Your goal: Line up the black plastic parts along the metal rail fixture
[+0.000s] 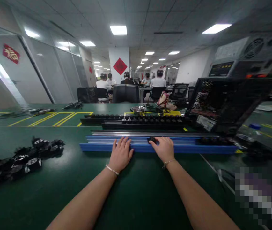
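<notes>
A long blue channel-shaped rail (188, 149) lies crosswise on the green table in front of me. My left hand (121, 154) rests over its left half, fingers stretched out across the channel and the thumb near the front wall. Nothing shows in its grip. Inside the channel, my right hand (164, 149) pinches a small black part (152, 139) between thumb and fingers; its exact kind is too small to make out. Several similar black parts (216, 141) sit in the right end of the rail.
Behind the blue rail are black rails (138, 125) lined with small parts, and a metal bowl (138, 109). A pile of black parts (28, 158) lies at left. An open black computer case (224, 102) stands at right. People sit farther back.
</notes>
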A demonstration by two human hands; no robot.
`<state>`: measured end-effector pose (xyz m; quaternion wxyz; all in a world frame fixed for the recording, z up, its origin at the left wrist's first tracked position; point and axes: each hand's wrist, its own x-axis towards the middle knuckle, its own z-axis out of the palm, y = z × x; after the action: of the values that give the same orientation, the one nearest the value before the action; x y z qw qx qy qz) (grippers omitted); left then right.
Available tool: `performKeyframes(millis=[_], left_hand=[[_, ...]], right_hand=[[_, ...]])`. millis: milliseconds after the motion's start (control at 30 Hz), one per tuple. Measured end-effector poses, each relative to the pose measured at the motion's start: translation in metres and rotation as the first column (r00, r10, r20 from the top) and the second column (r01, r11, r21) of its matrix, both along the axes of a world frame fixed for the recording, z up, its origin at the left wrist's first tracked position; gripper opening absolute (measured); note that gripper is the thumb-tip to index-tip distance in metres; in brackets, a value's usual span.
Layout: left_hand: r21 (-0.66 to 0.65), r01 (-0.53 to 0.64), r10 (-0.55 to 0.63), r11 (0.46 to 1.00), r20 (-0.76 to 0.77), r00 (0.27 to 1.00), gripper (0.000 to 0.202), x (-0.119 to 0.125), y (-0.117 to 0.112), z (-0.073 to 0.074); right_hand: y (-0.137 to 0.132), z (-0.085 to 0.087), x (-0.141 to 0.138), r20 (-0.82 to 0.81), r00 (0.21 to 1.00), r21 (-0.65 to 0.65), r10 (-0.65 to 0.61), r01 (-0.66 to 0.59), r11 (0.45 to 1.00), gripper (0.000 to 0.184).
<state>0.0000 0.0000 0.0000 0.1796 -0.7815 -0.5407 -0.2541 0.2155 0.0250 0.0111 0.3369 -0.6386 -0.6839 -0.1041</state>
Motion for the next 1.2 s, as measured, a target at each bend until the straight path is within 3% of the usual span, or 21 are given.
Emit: performKeyframes(millis=[267, 533, 1200], left_hand=[[-0.014, 0.176, -0.176, 0.984, -0.015, 0.984, 0.041, 0.0005, -0.0029, 0.0026], [0.001, -0.065, 0.065, 0.998, -0.013, 0.998, 0.044, -0.0017, -0.0001, -0.0032], [-0.024, -0.081, 0.080, 0.996, -0.038, 0.996, 0.034, -0.0012, -0.0006, 0.0020]], right_hand=[[0.0007, -0.0014, -0.0012, 0.008, 1.000, -0.002, 0.029, -0.029, 1.000, 0.032], [-0.0009, 0.0009, -0.0030, 0.019, 0.998, -0.043, 0.055, -0.054, 0.998, 0.033], [-0.0051, 0.0027, -0.0097, 0.081, 0.988, -0.100, 0.135, -0.127, 0.987, 0.032]])
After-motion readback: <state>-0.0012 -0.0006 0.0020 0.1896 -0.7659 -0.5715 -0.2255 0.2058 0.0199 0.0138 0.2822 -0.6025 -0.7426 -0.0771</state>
